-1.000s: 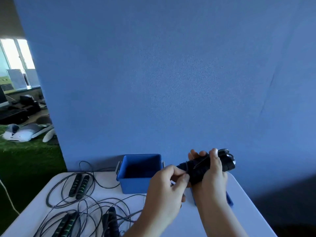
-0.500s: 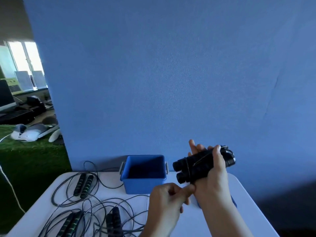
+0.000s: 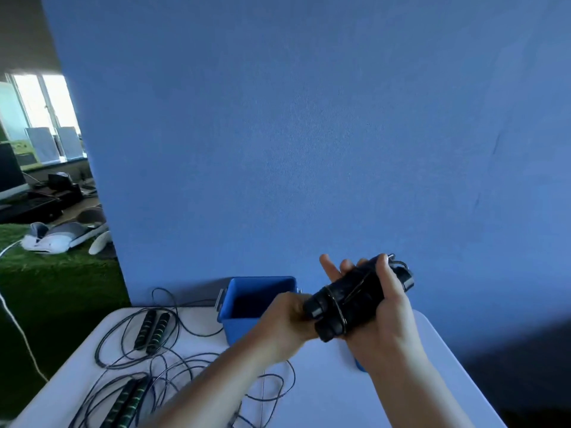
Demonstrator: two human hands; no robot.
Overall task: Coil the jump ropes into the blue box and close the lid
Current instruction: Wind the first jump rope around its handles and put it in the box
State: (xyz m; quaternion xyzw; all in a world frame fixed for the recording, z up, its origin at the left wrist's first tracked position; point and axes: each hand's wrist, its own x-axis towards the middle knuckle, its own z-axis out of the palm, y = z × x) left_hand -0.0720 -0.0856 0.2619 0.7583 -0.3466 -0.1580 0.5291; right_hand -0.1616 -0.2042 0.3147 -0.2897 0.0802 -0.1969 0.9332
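The left hand (image 3: pixel 285 324) has risen from below the bundled jump rope handles (image 3: pixel 352 299) to their near ends, fingers curled against them; half a second ago it sat lower, beneath the right wrist. The right hand (image 3: pixel 381 307) has tilted the bundle slightly; its fingertips now spread open behind it.

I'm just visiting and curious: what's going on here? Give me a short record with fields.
right hand: grips a pair of black handles with cord wound round them
left hand: closed at the near end of that bundle
blue box: open, on the white table, lid not on
loose ropes: at least two more pairs of green-striped handles with tangled cord, left of the box
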